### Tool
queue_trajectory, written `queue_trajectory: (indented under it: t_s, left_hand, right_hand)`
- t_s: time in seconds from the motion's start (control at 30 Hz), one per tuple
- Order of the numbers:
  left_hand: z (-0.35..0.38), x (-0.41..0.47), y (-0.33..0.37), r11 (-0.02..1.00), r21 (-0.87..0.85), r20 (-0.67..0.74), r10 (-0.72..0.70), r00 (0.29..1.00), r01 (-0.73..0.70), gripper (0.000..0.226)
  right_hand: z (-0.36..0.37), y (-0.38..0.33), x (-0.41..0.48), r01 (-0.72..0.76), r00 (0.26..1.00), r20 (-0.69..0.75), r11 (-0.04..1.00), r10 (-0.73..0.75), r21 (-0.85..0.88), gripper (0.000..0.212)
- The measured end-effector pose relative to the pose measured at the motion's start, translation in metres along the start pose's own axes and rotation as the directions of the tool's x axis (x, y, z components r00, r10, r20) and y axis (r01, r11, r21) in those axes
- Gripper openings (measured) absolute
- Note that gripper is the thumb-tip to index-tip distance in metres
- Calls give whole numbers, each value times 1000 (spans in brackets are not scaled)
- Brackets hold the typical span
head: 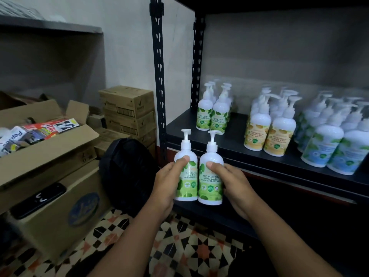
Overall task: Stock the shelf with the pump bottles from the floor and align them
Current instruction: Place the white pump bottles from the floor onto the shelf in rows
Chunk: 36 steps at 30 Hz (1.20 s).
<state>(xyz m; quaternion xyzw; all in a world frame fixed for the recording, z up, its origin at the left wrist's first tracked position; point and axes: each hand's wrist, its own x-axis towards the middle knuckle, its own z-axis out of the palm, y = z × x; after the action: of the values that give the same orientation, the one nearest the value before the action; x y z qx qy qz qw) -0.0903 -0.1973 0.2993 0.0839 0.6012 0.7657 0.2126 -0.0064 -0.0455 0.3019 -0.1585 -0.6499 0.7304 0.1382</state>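
Observation:
I hold two white pump bottles with green labels side by side in the air, upright, in front of the black shelf [235, 142]. My left hand [167, 180] grips the left bottle [186, 154] and my right hand [233, 182] grips the right bottle [211, 172]. Both bottles sit below and to the left of the shelf board's front edge. On the shelf stand rows of pump bottles: green-labelled ones [213, 114] at the left, yellow-labelled ones [269, 128] in the middle, blue-green ones [335, 140] at the right.
A black perforated shelf post [159, 76] rises just left of the bottles. To the left lie a black bag [127, 172], stacked cardboard boxes [127, 108] and an open carton of goods [40, 140]. A phone [38, 200] rests on a lower box. The floor [189, 246] is patterned tile.

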Motion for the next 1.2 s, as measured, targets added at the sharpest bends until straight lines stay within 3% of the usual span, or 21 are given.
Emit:
queue_trajectory:
  t_s: [0.23, 0.37, 0.53, 0.6, 0.83, 0.97, 1.1, 1.2]
  left_hand:
    - [9, 0, -1, 997, -44, 59, -61, 996, 64, 42]
    - [10, -2, -3, 999, -17, 78, -38, 996, 40, 42]
    - [5, 1, -13, 996, 92, 82, 2, 997, -10, 85]
    - [3, 2, -14, 994, 100, 78, 25, 997, -33, 80]
    - [7, 1, -13, 997, 59, 66, 52, 996, -56, 23]
    - [14, 1, -13, 1000, -7, 54, 22, 998, -21, 39]
    - [16, 1, -13, 993, 102, 35, 58, 998, -61, 70]
    - [15, 3, -11, 982, 146, 40, 117, 992, -121, 54]
  right_hand:
    - [4, -2, -2, -14, 999, -34, 987, 20, 163, 42]
    - [1, 0, 1, -89, 994, -49, 978, 99, 189, 51]
    - [-3, 5, -4, -74, 996, -44, 996, 76, 48, 49]
    - [-5, 6, -6, -41, 998, -43, 999, 40, -23, 44]
    - [-6, 6, -12, 34, 995, -97, 999, -36, -26, 48]
    - [-7, 3, -13, 45, 992, -114, 998, -49, -40, 44]
    - [-6, 1, -13, 38, 991, -127, 998, -46, -58, 43]
    - [-6, -2, -10, 55, 990, -123, 993, -69, -109, 46]
